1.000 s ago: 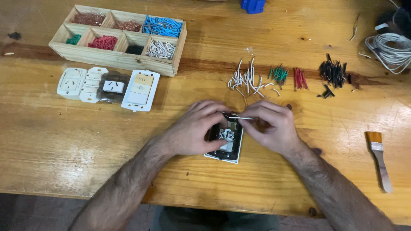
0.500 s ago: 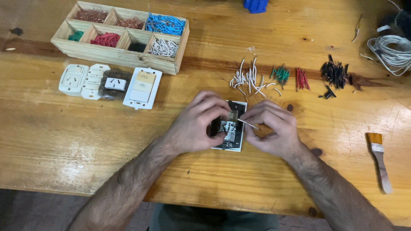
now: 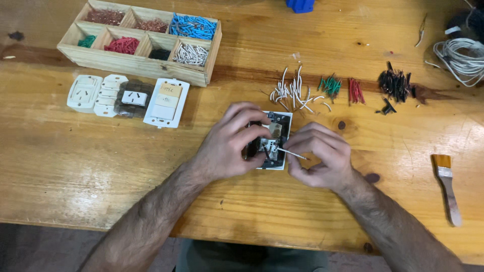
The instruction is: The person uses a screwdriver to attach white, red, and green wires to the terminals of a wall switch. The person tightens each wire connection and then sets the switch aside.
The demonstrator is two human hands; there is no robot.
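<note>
A white wall socket plate (image 3: 280,125) lies back side up on the wooden table (image 3: 75,166), its dark inner modules showing. My left hand (image 3: 229,142) grips the plate's left side, fingers curled over its modules. My right hand (image 3: 320,155) pinches a short white wire piece (image 3: 288,151) whose left end points into the plate's middle. Just beyond the plate lie small piles of cut wires: white (image 3: 292,91), green (image 3: 330,84), red (image 3: 356,91) and black (image 3: 395,84).
A wooden compartment box (image 3: 209,59) with sorted coloured wire bits stands at the back left. White socket modules and a switch plate (image 3: 166,102) lie below it. A small paintbrush (image 3: 447,186) rests at the right, a coil of white cable (image 3: 461,54) at the far right, a blue object (image 3: 301,5) at the top edge.
The plate has shifted slightly and my hands have parted a little. My right hand has drawn back to the right and now holds the wire end-on at the plate's middle.
</note>
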